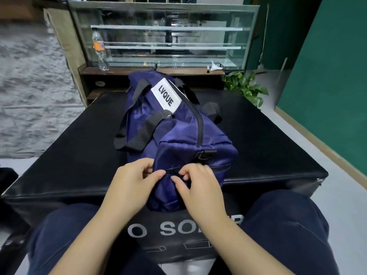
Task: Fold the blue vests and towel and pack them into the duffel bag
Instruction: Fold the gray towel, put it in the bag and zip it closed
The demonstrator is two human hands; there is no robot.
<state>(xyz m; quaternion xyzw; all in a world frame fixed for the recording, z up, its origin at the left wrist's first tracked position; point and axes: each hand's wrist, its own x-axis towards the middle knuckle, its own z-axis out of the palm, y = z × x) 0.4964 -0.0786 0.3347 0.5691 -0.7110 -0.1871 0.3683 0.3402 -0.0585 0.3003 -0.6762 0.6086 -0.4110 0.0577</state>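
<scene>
vests, towel unseen; duffel bag (178, 135) zipped

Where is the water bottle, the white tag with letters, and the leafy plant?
water bottle (100, 50): head view, on its label.
white tag (166, 95): head view, middle of the LVQUE patch on the bag.
plant (246, 86): head view, on its green leaves.

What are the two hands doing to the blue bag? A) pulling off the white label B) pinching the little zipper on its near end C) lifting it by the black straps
B: the left hand and right hand both pinch at the end-pocket zipper of the blue duffel bag; the black straps lie untouched.
</scene>
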